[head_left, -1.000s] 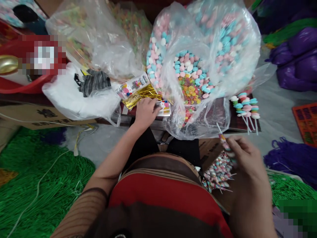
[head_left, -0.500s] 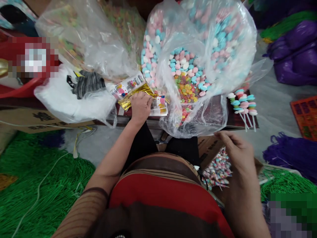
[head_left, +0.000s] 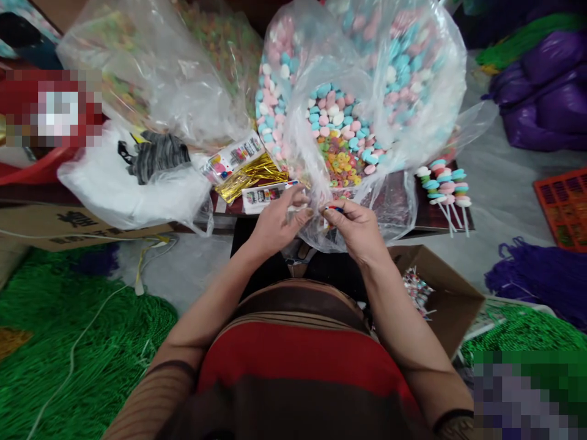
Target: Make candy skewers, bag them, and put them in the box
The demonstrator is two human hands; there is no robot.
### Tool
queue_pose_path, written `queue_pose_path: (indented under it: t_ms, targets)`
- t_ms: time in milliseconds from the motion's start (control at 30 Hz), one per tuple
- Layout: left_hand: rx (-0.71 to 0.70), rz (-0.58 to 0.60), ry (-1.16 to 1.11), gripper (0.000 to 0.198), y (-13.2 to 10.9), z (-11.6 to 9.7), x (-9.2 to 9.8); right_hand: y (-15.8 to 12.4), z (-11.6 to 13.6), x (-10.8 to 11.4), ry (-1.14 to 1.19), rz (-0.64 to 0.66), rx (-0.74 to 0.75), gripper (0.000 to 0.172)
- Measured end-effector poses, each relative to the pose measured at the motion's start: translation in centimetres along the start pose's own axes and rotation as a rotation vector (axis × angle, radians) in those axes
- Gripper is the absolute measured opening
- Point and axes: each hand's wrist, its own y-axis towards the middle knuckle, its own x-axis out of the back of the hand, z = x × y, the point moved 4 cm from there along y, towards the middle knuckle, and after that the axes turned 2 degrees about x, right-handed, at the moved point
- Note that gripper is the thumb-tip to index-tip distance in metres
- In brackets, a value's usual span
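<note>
My right hand (head_left: 360, 229) pinches a small clear wrapper with red and blue print (head_left: 333, 209) between thumb and fingertips. Close beside it, my left hand (head_left: 279, 223) has its thumb and curled fingers at the wrapper's other side; its see-through part is hard to make out. Behind my left hand lie a stack of printed clear wrappers (head_left: 261, 195), a bundle of gold twist ties (head_left: 250, 177) and another printed pack (head_left: 236, 157). Just beyond both hands, an open plastic bag (head_left: 305, 131) holds pink, blue and white candies (head_left: 337, 113) and ring-shaped gummies (head_left: 342, 160).
Several candy skewers (head_left: 444, 183) on white sticks lie at the table's right end. Below it stands a cardboard box (head_left: 452, 299) with wrapped candies. A white plastic bag (head_left: 137, 189) and red basin (head_left: 50, 159) sit left. Green stringy bundles (head_left: 68, 342) cover the floor.
My right hand has come in from the right, above the box, to meet my left hand. My left hand has shifted right and nearer from the twist ties, and a wrapper is now between the hands.
</note>
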Motion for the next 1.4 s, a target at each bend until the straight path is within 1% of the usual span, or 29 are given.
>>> queue_pose_path:
  t_ms: [33, 100, 133, 167, 267, 333, 467, 500, 600, 700, 800, 900, 967, 1067, 1133, 1200, 1267, 1300, 1333, 1367, 1400]
  targets:
    - [0.052, 0.094, -0.07, 0.049, 0.2, 0.1, 0.0, -0.2, 0.1, 0.3, -0.013, 0.017, 0.026, 0.024]
    - [0.117, 0.241, -0.18, 0.044, 0.5, 0.2, 0.0, -0.5, 0.4, 1.0, -0.036, 0.036, 0.061, 0.024]
    - [0.145, 0.275, -0.227, 0.039, 0.6, 0.2, 0.0, -0.5, 0.4, 1.3, -0.045, 0.034, 0.067, 0.025]
    - [0.173, 0.282, -0.275, 0.036, 0.6, 0.3, 0.0, -0.6, 0.4, 1.6, -0.05, 0.026, 0.068, 0.027]
    - [0.253, 0.219, -0.383, 0.035, 0.5, 0.8, -0.2, -0.6, 0.2, 2.0, -0.063, 0.014, 0.053, 0.039]
    - [0.252, 0.185, -0.387, 0.038, 0.3, 0.8, -0.3, -0.7, -0.1, 1.9, -0.067, -0.004, 0.038, 0.043]
    - [0.203, 0.14, -0.292, 0.05, 0.2, 0.4, 0.0, -1.0, -0.7, 1.6, -0.027, -0.104, -0.013, 0.034]
    - [0.202, 0.131, -0.272, 0.054, 0.1, 0.3, 0.0, -1.1, -0.9, 1.5, -0.022, -0.125, -0.029, 0.036]
    - [0.229, 0.109, -0.264, 0.06, -0.1, 0.4, -0.2, -1.4, -1.2, 1.3, -0.069, -0.174, -0.048, 0.051]
    - [0.3, 0.153, -0.359, 0.054, -0.5, 0.9, -0.7, -1.4, -1.3, 1.1, -0.128, -0.22, -0.041, 0.059]
    - [0.376, 0.254, -0.461, 0.044, -0.8, 1.2, -1.0, -1.1, -1.3, 1.1, -0.136, -0.207, -0.045, 0.06]
    - [0.351, 0.212, -0.394, 0.037, -0.7, 1.2, -0.5, -0.8, -1.1, 0.9, -0.109, -0.142, -0.033, 0.054]
    - [0.346, 0.175, -0.364, 0.041, -0.5, 1.1, -0.5, -0.9, -0.8, 0.9, -0.128, -0.135, -0.02, 0.055]
    - [0.346, 0.152, -0.366, 0.053, -0.4, 0.8, -1.2, -1.3, -0.4, 1.1, -0.218, -0.163, 0.003, 0.066]
    - [0.333, 0.146, -0.333, 0.059, -0.5, 0.7, -1.6, -1.5, -0.3, 1.4, -0.258, -0.154, 0.005, 0.07]
    - [0.32, 0.135, -0.286, 0.06, -0.5, 0.7, -1.7, -1.5, -0.1, 2.6, -0.293, -0.145, 0.024, 0.068]
    - [0.333, 0.114, -0.286, 0.06, -0.6, 1.0, -1.6, -1.3, 0.5, 5.2, -0.371, -0.203, 0.096, 0.061]
    - [0.35, 0.102, -0.312, 0.059, -0.7, 1.3, -1.5, -1.1, 0.8, 7.2, -0.435, -0.269, 0.145, 0.055]
    - [0.368, 0.087, -0.352, 0.059, -0.8, 1.6, -1.4, -1.0, 1.2, 9.4, -0.521, -0.364, 0.19, 0.048]
    - [0.386, 0.071, -0.403, 0.06, -0.9, 1.9, -1.3, -0.9, 1.6, 11.8, -0.626, -0.462, 0.219, 0.041]
    - [0.401, 0.053, -0.459, 0.06, -1.0, 2.2, -1.3, -0.9, 1.9, 14.2, -0.748, -0.549, 0.215, 0.037]
